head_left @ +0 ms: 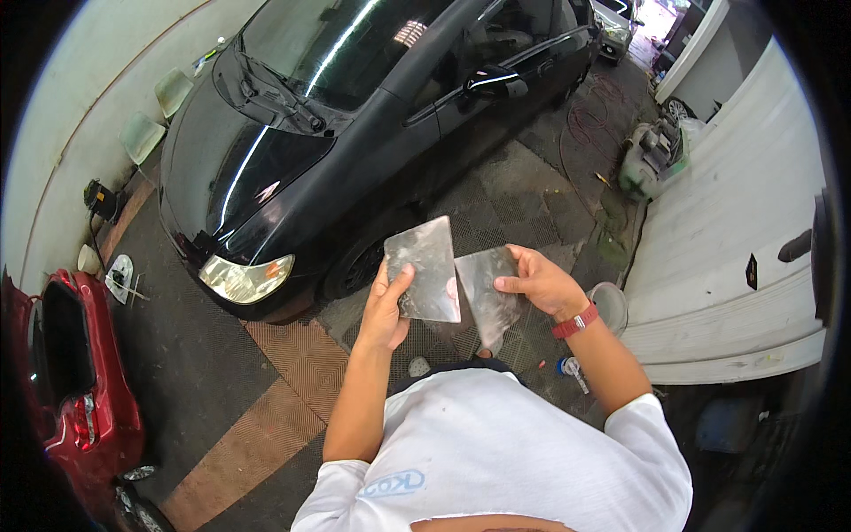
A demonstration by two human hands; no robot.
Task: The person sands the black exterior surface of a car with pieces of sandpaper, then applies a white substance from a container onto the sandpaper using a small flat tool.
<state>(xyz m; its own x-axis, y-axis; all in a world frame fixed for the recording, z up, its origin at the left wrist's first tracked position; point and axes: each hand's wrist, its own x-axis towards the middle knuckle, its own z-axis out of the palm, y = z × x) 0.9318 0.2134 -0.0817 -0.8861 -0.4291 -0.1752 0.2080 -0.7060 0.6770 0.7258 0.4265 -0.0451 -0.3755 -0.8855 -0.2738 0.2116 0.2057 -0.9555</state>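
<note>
My left hand (381, 310) grips a flat, smudged grey rectangular plate (425, 266) by its left edge, with the thumb lying on its face. A second grey plate (486, 288) is held by my right hand (548, 282), its thumb on top and its fingers behind. This right plate is tilted, and its left edge lies close beside the left plate. Whether the two touch I cannot tell. Both plates are in front of my chest, over the floor and near the black car's front wheel (359, 266).
A black car (346, 191) stands ahead, its headlight (246, 277) facing left. At the far left is a red car (106, 390). A green compressor (651, 164), a hose (589, 120) and a translucent bucket (610, 306) are along the right, beside a white panel wall (718, 257).
</note>
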